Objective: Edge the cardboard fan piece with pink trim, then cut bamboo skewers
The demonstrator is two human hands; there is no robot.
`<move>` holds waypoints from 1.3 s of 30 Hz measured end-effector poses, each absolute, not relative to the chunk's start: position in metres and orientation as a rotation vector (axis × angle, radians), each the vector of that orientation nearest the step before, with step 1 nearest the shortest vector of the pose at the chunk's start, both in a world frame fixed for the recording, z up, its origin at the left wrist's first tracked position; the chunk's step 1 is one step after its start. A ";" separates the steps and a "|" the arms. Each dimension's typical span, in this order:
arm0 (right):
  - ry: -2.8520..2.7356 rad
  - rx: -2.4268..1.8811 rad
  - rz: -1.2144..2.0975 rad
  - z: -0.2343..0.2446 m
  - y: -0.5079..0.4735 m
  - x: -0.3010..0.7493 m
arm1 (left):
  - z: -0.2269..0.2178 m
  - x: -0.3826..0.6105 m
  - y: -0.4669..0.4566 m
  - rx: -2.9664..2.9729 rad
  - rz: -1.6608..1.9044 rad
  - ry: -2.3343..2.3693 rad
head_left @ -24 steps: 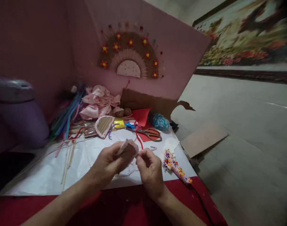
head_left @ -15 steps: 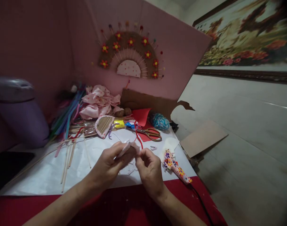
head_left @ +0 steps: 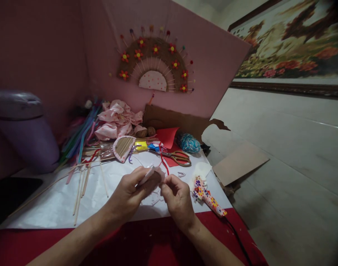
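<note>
We have two bare hands in frame. Left hand (head_left: 128, 190) grasps a small cloth-edged piece (head_left: 152, 178), thumb and fingers on it; right hand (head_left: 178, 201) has thumb and fingertips pinched on the piece's right edge. Grip detail there is too small for us to read. Piece is held up off the worktop (head_left: 48, 208), near its front; we see a brownish face and pale edging, tilted.

A red fuzzy strip (head_left: 165, 164) lies just beyond the right fingertips; we can't tell if it touches them. Behind the hands we log a half-round cardboard piece with pink cloth rim (head_left: 123, 149), scissors (head_left: 182, 159) partly over red sheet, blue yarn ball (head_left: 189, 143) right of that. Floral-covered tool with black cord (head_left: 210, 199) lies right of the right hand, apart from it. Thin sticks (head_left: 80, 194) at left, crumpled pink cloth (head_left: 117, 120) at back. We also tag a cardboard arch with red flowers (head_left: 155, 48) on the pink board (head_left: 213, 66).
</note>
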State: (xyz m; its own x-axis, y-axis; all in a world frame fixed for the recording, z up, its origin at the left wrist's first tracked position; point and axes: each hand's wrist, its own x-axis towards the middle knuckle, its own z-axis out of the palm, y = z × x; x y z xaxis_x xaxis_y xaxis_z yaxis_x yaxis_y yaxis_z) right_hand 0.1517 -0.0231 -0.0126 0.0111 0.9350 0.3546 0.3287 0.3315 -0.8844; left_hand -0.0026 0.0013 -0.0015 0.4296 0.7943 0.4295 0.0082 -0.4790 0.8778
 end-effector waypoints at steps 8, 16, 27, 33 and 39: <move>-1.424 -1.198 0.777 -0.021 -0.019 0.149 | 0.004 -0.003 -0.001 2.082 1.170 0.712; -1.480 -1.170 0.758 -0.017 -0.020 0.150 | 0.006 -0.001 -0.001 2.095 1.186 0.722; -1.808 -1.165 0.306 -0.012 -0.025 0.154 | 0.004 0.000 -0.001 1.485 1.029 0.697; -1.271 -1.079 0.873 -0.014 -0.018 0.155 | 0.013 -0.004 0.000 1.146 0.978 0.680; -1.078 -0.936 1.336 -0.021 -0.016 0.145 | 0.007 -0.007 0.003 1.122 0.919 0.624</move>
